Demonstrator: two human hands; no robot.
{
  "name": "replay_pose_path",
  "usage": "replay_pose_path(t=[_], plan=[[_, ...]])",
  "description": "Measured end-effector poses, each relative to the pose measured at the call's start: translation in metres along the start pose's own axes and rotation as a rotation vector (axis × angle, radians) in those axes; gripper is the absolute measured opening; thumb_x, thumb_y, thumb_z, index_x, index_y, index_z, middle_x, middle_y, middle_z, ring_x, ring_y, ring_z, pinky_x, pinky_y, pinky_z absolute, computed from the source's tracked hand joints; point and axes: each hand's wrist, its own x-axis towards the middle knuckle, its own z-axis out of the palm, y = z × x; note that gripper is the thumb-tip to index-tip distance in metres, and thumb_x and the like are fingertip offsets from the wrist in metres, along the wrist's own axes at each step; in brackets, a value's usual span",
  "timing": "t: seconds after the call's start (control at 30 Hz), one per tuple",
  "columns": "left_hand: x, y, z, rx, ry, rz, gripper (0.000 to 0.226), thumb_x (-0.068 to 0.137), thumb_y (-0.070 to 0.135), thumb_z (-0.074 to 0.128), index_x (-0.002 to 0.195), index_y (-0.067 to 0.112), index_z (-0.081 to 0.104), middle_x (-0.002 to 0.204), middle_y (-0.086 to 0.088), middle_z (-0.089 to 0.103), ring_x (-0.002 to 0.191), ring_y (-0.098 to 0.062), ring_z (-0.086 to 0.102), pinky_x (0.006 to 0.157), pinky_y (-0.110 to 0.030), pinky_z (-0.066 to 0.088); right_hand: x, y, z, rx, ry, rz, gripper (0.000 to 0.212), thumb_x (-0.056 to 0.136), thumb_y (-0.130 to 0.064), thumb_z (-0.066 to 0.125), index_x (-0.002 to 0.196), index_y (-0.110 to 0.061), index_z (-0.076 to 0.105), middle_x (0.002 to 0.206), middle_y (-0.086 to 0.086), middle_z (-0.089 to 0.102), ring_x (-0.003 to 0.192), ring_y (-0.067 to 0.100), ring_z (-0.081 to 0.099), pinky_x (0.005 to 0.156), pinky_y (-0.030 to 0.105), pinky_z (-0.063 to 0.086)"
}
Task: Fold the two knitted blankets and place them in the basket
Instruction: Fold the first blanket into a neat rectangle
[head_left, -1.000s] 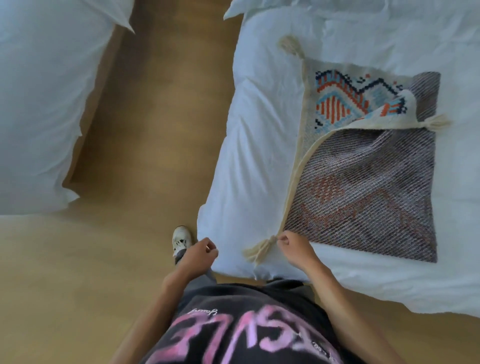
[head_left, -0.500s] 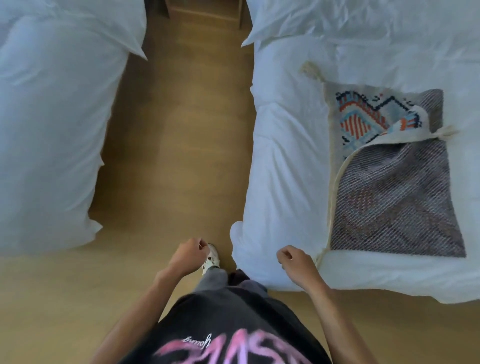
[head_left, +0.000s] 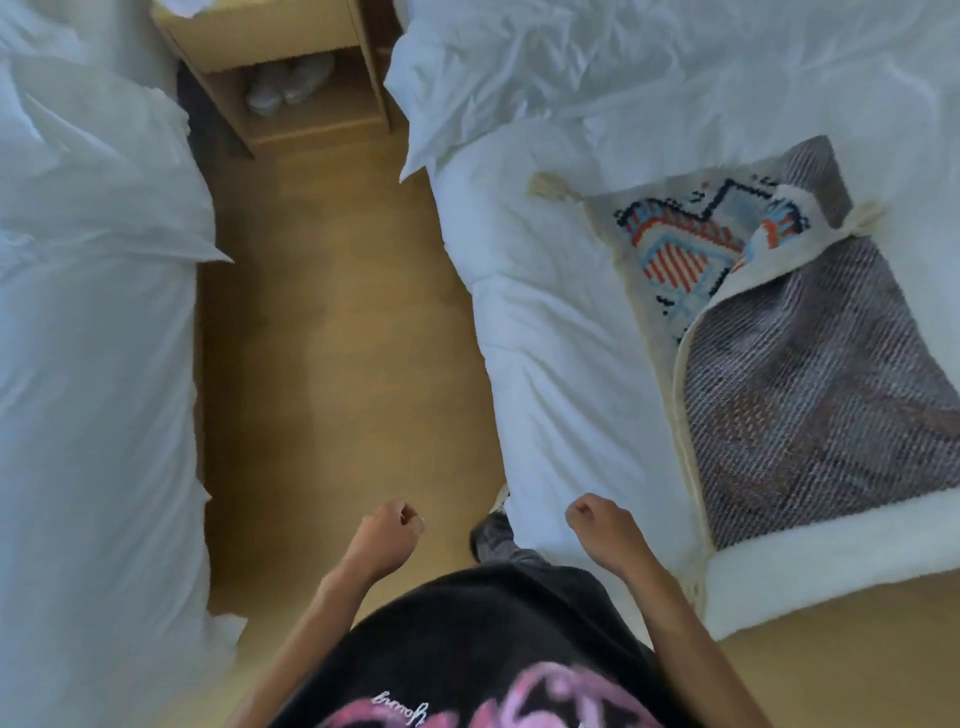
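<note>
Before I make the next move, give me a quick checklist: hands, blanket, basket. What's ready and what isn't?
1. Left hand free: ok, curled, holding nothing.
2. Right hand free: ok, curled, holding nothing, apart from the blanket.
3. Blanket neatly folded: not ok. It lies on the bed with its fold uneven and part of the patterned side showing.
4. Second blanket found: cannot tell, not in view.
5. Basket found: cannot tell, not in view.
</note>
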Motion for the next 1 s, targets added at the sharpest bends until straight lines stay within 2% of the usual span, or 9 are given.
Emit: replay_pose_path(t=[0.07,0.27,0.4,0.57,0.7,0.8,0.9,1.0], plan=[[0.014,0.028,-0.015,0.05,-0.029,0.031,0.013,0.092,0.025,0.046,0.092,0.018,0.057,0.091,-0.001,0.063,0.085,-0.019,0.06,0.069,-0.031,0.047,0.012,-0.015,-0.011,0.04,0.001,0.022,0.026,0.09,-0.02,0.037,0.065,-0.018,0.04,0.069,-0.003,0.048,0.063,0.013,0.043,0.055,0.025,0.032],[0.055,0.106,-0.054,0.191,-0.07,0.124,0.013,0.091,0.022,0.047,0.09,0.015,0.058,0.088,-0.002,0.065,0.085,-0.02,0.062,0.07,-0.03,0.044,0.039,-0.034,-0.058,0.197,0.096,0.064,0.02,0.093,-0.023,0.042,0.09,-0.011,0.057,0.085,-0.001,0.06,0.077,0.015,0.055,0.06,0.025,0.039],[0.09,0.162,-0.08,0.316,-0.104,0.185,0.01,0.091,0.019,0.048,0.085,0.018,0.056,0.088,-0.005,0.065,0.087,-0.024,0.062,0.072,-0.031,0.043,0.055,-0.038,-0.079,0.321,0.172,0.139,0.016,0.092,-0.023,0.045,0.087,-0.015,0.057,0.078,-0.007,0.058,0.07,0.009,0.052,0.055,0.02,0.037],[0.143,0.234,-0.111,0.402,-0.178,0.294,0.012,0.091,0.017,0.047,0.093,0.014,0.059,0.091,-0.005,0.065,0.085,-0.021,0.06,0.075,-0.033,0.047,0.086,-0.058,-0.099,0.473,0.23,0.252,0.016,0.092,-0.024,0.047,0.09,-0.014,0.058,0.083,-0.003,0.061,0.073,0.011,0.055,0.055,0.019,0.038],[0.199,0.301,-0.135,0.537,-0.284,0.407,0.013,0.092,0.013,0.045,0.088,0.009,0.056,0.089,-0.004,0.06,0.076,-0.014,0.052,0.065,-0.024,0.039,0.124,-0.092,-0.118,0.572,0.321,0.352,0.016,0.093,-0.024,0.046,0.09,-0.014,0.058,0.084,-0.001,0.061,0.075,0.013,0.055,0.057,0.02,0.039],[0.244,0.36,-0.161,0.649,-0.325,0.473,0.016,0.093,0.013,0.047,0.101,0.005,0.059,0.1,-0.009,0.062,0.089,-0.019,0.056,0.072,-0.028,0.041,0.15,-0.128,-0.135,0.665,0.372,0.414,0.016,0.093,-0.023,0.045,0.092,-0.012,0.057,0.084,-0.001,0.059,0.073,0.011,0.051,0.055,0.018,0.036],[0.276,0.412,-0.182,0.693,-0.354,0.479,0.013,0.09,0.016,0.048,0.094,0.011,0.059,0.094,-0.008,0.065,0.088,-0.026,0.063,0.07,-0.031,0.045,0.164,-0.157,-0.151,0.728,0.411,0.459,0.017,0.094,-0.023,0.045,0.093,-0.012,0.057,0.082,-0.003,0.058,0.071,0.008,0.05,0.054,0.016,0.035],[0.298,0.456,-0.181,0.756,-0.396,0.536,0.016,0.088,0.015,0.044,0.092,0.008,0.058,0.09,-0.01,0.065,0.087,-0.029,0.065,0.065,-0.03,0.045,0.171,-0.17,-0.17,0.796,0.458,0.508,0.016,0.094,-0.025,0.044,0.093,-0.015,0.057,0.084,-0.003,0.059,0.073,0.009,0.052,0.056,0.019,0.037]])
